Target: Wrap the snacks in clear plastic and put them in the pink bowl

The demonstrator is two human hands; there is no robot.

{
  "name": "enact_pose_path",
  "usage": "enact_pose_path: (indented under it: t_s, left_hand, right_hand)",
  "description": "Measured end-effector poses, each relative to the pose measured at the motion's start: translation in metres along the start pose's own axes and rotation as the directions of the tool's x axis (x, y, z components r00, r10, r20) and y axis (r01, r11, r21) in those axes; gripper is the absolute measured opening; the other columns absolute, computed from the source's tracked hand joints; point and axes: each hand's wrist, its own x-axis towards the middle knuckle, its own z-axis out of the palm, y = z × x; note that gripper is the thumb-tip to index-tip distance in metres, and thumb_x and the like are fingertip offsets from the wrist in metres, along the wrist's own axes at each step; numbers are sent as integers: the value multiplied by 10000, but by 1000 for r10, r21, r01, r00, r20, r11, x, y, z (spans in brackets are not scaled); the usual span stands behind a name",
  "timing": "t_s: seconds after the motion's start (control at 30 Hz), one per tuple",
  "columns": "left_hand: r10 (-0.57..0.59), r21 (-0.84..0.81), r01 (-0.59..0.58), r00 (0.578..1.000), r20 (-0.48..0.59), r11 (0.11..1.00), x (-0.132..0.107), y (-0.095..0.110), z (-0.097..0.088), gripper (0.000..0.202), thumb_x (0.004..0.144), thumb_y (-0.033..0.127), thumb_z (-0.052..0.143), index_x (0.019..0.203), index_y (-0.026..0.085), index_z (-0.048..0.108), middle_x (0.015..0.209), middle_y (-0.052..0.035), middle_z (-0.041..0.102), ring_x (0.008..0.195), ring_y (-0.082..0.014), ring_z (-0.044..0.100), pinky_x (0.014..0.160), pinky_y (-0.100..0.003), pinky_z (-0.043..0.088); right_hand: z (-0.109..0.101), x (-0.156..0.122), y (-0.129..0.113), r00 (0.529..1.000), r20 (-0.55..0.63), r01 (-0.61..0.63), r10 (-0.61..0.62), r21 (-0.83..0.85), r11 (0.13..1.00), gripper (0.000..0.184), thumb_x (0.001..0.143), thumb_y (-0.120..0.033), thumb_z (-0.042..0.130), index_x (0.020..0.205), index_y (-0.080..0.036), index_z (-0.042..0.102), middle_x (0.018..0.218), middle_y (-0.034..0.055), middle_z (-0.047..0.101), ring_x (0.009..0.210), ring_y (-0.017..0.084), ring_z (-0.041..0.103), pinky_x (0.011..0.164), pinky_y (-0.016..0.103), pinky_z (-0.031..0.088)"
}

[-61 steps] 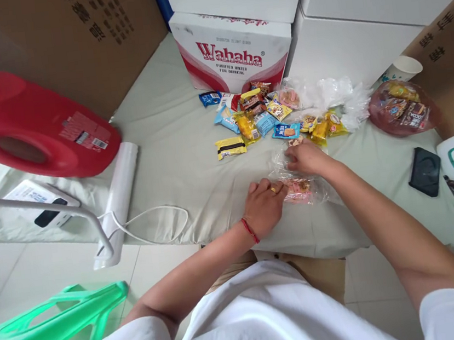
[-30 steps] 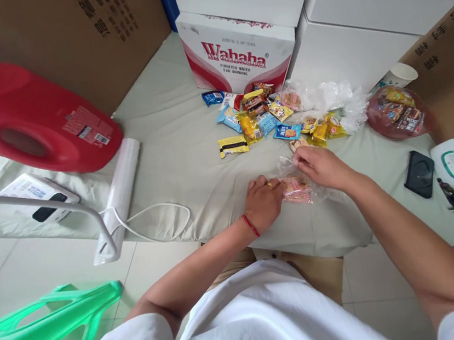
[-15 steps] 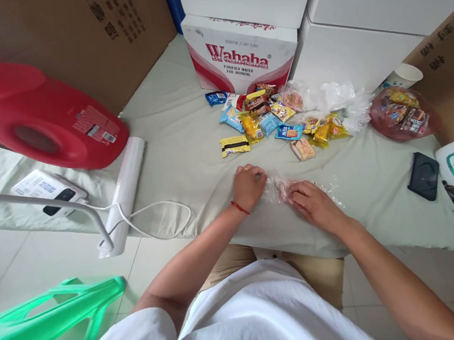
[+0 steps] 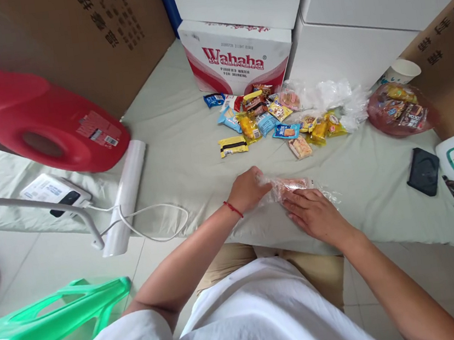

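Note:
My left hand is closed in a pinch on one end of a clear plastic bag. Inside the bag lies a pinkish-brown wrapped snack, flat on the cloth. My right hand rests over the snack's near side with its fingers stretched out and pressing on the bag. Loose clear film spreads out to the right of that hand. Just beyond both hands are a pale wrapped snack and a yellow packet with a black stripe.
Several snack packets are heaped before a Wahaha box. Crumpled clear bags, a red bowl, a paper cup and a phone are on the right. A plastic roll and red jug stand left.
My right hand has gone from gripping the bunched bag to lying flatter on it. The bag is more spread out, and the snack inside shows more.

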Motion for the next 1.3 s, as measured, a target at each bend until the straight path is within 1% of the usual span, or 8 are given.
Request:
enact_pose_path:
  t_s: [0.27, 0.43, 0.5, 0.6, 0.67, 0.97, 1.13, 1.3]
  left_hand:
    - [-107, -587, 317, 925, 364, 745, -6, 28, 20, 126, 886, 253, 583, 870, 143, 643, 701, -54, 711, 581, -139, 665, 561, -236, 484]
    - [46, -19, -44, 993, 111, 999, -10, 38, 51, 263, 939, 206, 509, 959, 176, 769, 976, -86, 774, 849, -191, 704, 765, -294, 516]
    - [133, 259, -143, 990, 54, 955, -13, 36, 57, 273, 957, 243, 521, 984, 230, 793, 1073, -76, 743, 956, -214, 687, 810, -314, 497]
    - [189, 410, -159, 981, -33, 898, -14, 32, 59, 259, 936, 338, 606, 1134, 276, 761, 1176, -83, 674, 1090, -257, 631, 866, -353, 482]
    - [176, 432, -109, 977, -118, 895, -11, 29, 60, 441, 860, 424, 715, 1266, 255, 686, 1262, -113, 628, 1206, -309, 554, 955, -412, 459]
    - [120, 346, -97, 992, -45, 933, 2, 20, 58, 394, 750, 444, 808, 978, 184, 621, 1359, -149, 560, 1395, -352, 411, 1108, -461, 362]
    - [103, 241, -113, 993, 53, 964, -1, 25, 53, 321, 794, 396, 744, 974, 222, 544, 983, -45, 654, 1067, -281, 600, 899, -380, 433]
    - [120, 147, -126, 992, 49, 981, -5, 26, 53, 292, 790, 306, 740, 925, 231, 492, 828, 26, 602, 855, -216, 602, 808, -333, 390]
  right_hand:
    - [7, -5, 1, 998, -44, -37, 41, 92, 995, 374, 1007, -244, 570, 1361, -223, 691, 1423, 75, 653, 1345, 310, 552, 1096, 519, 484]
    - [-6, -19, 1, 982, -151, -39, 116, 438, 898, 283, 1020, -240, 540, 1224, -254, 735, 1269, 51, 733, 1230, 237, 651, 1103, 445, 506]
    - [-11, -27, 8, 883, -272, -189, 382, 539, 821, 223, 1030, -292, 527, 1093, -269, 740, 1111, 38, 759, 1064, 210, 697, 991, 398, 552]
    - [-9, -33, 31, 525, -379, -570, 762, 509, 645, 315, 953, -483, 612, 1127, -234, 697, 1136, 102, 706, 1064, 271, 633, 911, 432, 535]
    - [-1, -34, 48, 446, -294, -735, 845, 418, 534, 511, 856, -584, 666, 1184, -192, 677, 1154, 146, 677, 1117, 321, 577, 976, 498, 481]
    - [-1, -37, 50, 618, -110, -526, 778, 678, 513, 189, 867, -388, 597, 862, -247, 723, 1119, 72, 642, 1018, 228, 608, 940, 395, 485]
    - [-33, -78, 58, 876, 191, -468, 443, 564, 681, 181, 862, -436, 690, 820, -281, 774, 1145, 69, 704, 1235, 296, 570, 1105, 487, 420]
    - [-52, -83, 72, 665, 105, -582, 739, 693, 426, 420, 910, -652, 592, 1019, -273, 736, 1230, 86, 711, 1196, 282, 629, 1043, 438, 494]
